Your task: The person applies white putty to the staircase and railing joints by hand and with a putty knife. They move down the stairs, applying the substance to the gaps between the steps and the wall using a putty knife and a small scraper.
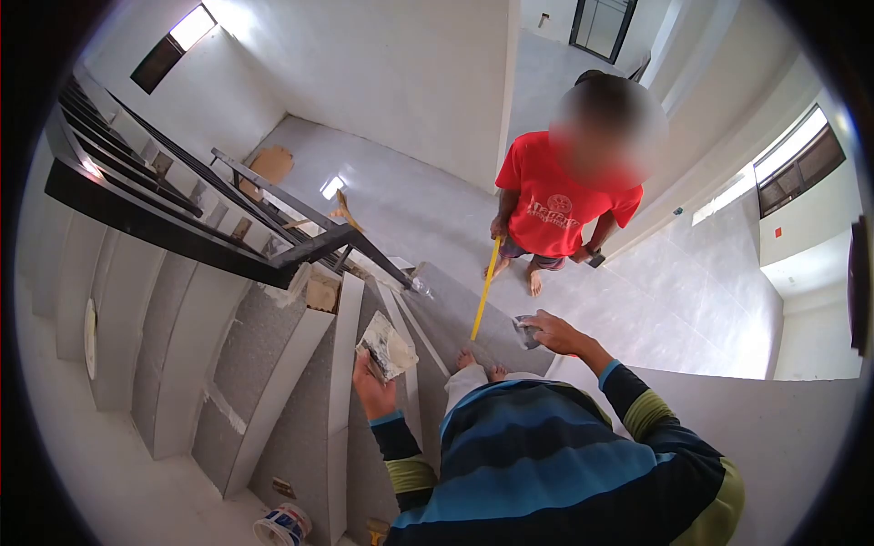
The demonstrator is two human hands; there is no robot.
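My left hand point(374, 389) grips a flat board point(390, 348) smeared with whitish putty, held above the winding stairs. In my right hand point(553, 333) is a small dark grey scraper point(525, 332) with pale smears, held out over the edge of the grey step. The fingers of both hands are wrapped round what they hold. My bare feet point(481, 364) stand on a grey step point(437, 300) between the hands.
A person in a red shirt point(555, 200) stands below, holding a yellow strip point(487, 289) that reaches toward my feet. A black metal railing point(209, 232) runs along the left. A bucket point(282, 526) and a brush point(377, 528) lie at the bottom.
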